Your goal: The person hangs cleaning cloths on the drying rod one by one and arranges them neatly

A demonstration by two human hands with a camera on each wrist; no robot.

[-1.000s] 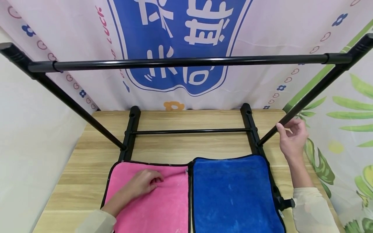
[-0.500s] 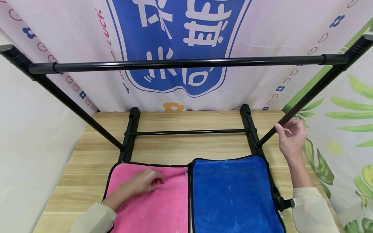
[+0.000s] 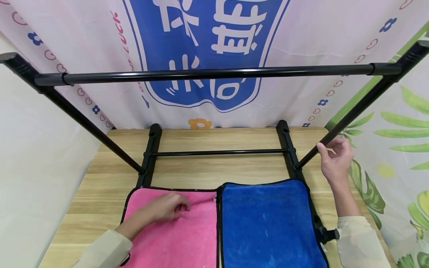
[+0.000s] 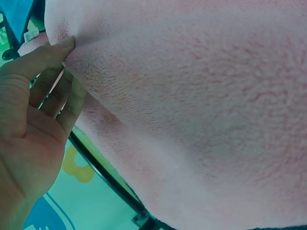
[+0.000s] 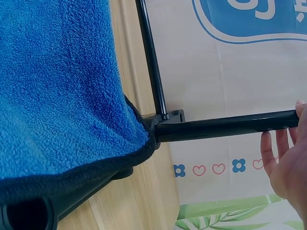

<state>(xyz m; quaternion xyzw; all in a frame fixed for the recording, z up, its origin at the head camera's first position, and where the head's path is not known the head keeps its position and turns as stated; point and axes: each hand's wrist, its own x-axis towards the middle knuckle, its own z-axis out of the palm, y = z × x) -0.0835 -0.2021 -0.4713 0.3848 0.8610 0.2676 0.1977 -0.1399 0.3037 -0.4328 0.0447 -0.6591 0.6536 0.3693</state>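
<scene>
A pink towel [image 3: 187, 243] with black edging lies at the lower left of the head view. My left hand [image 3: 165, 207] pinches a raised fold of it between thumb and fingers, as the left wrist view shows at the towel's surface [image 4: 192, 110]. Beside it on the right lies a blue towel [image 3: 268, 223], also black-edged. My right hand [image 3: 336, 160] holds the right upright pole [image 3: 356, 102] of a black rack near its foot, thumb on one side and fingers on the other. The blue towel's corner [image 5: 129, 139] lies by the pole's base.
A black crossbar [image 3: 218, 72] joins the uprights across the top. Lower down, a thin rod [image 3: 218, 152] links the two base feet. A black tube end [image 3: 330, 234] sticks out at right. The wooden table [image 3: 83, 208] meets a printed curtain [image 3: 295, 33] behind.
Little differs. My left hand has shifted very slightly, still pinching the pink towel, and its sleeve has moved left. My right hand stays on the pole.
</scene>
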